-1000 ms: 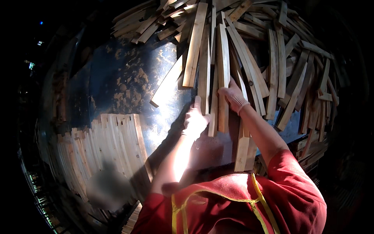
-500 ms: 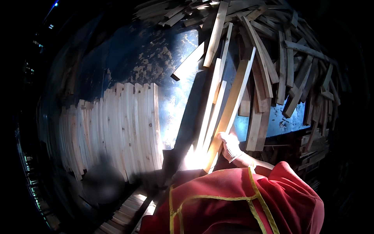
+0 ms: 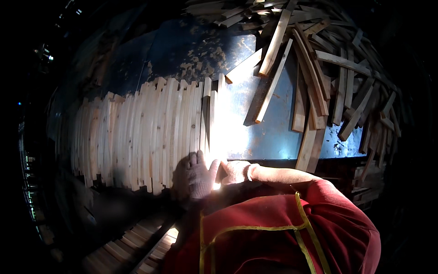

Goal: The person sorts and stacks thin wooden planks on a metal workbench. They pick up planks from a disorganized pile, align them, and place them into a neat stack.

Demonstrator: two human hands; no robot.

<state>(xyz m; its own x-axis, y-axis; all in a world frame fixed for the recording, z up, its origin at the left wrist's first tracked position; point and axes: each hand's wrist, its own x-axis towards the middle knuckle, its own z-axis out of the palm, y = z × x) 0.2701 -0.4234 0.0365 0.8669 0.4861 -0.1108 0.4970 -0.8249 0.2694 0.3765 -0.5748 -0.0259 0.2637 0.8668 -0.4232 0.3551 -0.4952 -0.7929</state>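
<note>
1. End strips (image 3: 213,121): narrow pale wood, at the right end of a row, top ends pointing away from the person, near ends by the hands.
2. Left hand (image 3: 199,176): gloved, fingers stretched out, thumb spread wide; lies over the near ends of the strips, not closed round any.
3. Right hand (image 3: 235,172): gloved, just beside the left thumb, fingers partly bent at the near ends; glare there, cannot tell if it has hold of a strip.
4. Row of strips (image 3: 137,132): side by side, left of the hands, ends uneven.
5. Surface (image 3: 278,132): bluish, worn patches, strong glare right of the row.
6. Loose strip (image 3: 275,82): slanted on the surface, right of the row, well apart from the hands.
7. Pile of strips (image 3: 343,61): jumbled, far side and right, some over the surface's near edge.
8. Lower stack (image 3: 127,244): more strips, bottom left, partly shadowed.
9. Clothing (image 3: 255,214): red, yellow trim, bottom centre.
</note>
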